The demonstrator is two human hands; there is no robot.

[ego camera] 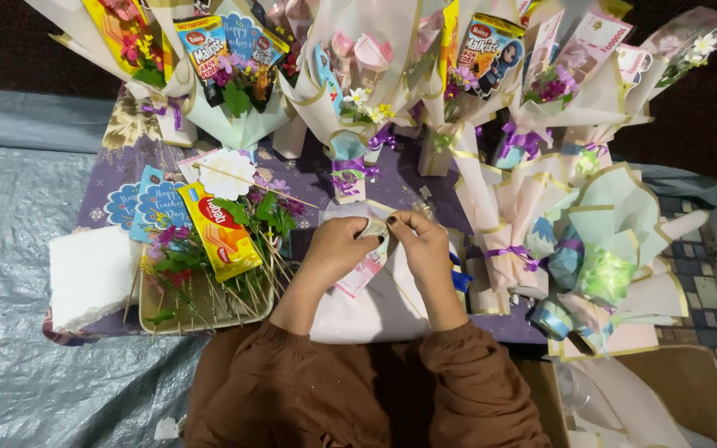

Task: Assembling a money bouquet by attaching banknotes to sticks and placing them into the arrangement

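Hands meet at the middle of the low table (105, 187), close to its near edge, and both are busy on one small thing. The left hand (335, 249) is curled nearly closed, fingers tucked under and thumb on top, pinching a folded paper slip (373, 228), pale and patterned, looks like. The right hand (419, 241) comes in from the other side, thumb and forefinger nipped tight on the same slip, dark-painted nails showing, the rest of the fingers folded in. So the slip sits right between the two hands, touching both sets of fingertips, held just above a sheet of white wrapping paper (379, 307) spread under the wrists.

My read for doing this cleanly: keep the pinch near the slip's edges, work the fold with the thumbs, and hold it low over the sheet so nothing drops among the clutter.

A pink card (357, 278) pokes out beneath the left palm. Towards the left edge, a tray (209, 319) carries artificial flower stems and a yellow snack packet (219, 236), with a white foam block (91, 278) beside it at the near left corner. Finished wrapped bouquets (350, 91) line the far edge, and more are piled along the right side with purple ribbon (512, 253).
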